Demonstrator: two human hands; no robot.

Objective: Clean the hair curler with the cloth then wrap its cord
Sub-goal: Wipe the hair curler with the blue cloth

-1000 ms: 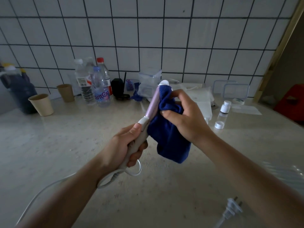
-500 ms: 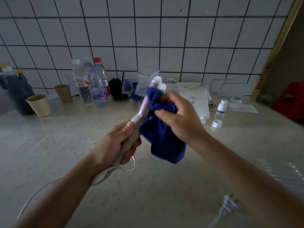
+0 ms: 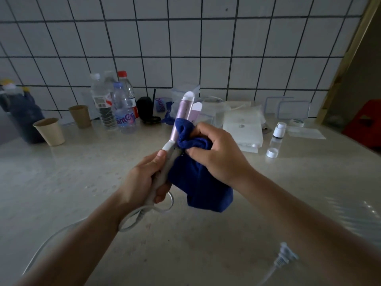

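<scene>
Cloth (image 3: pixel 198 182) bunched on the hair curler (image 3: pixel 181 116), held above the counter (image 3: pixel 61 182).
The left hand (image 3: pixel 144 178) clenches the curler's white handle, barrel tilted toward 1 o'clock. At its 3 o'clock the right hand (image 3: pixel 218 153) pinches the blue cloth against the lower barrel. The cord (image 3: pixel 132 221) loops from the handle toward 7 o'clock; its plug (image 3: pixel 285 255) lies at 5 o'clock.

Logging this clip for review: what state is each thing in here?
hair curler: tilted, tip plates apart, handle gripped by left hand.
cloth: bunched round the barrel, gripped by right hand, rest hanging.
cord: unwrapped, looped below the handle.
plug: loose on the counter.
paper cups: upright.
</scene>
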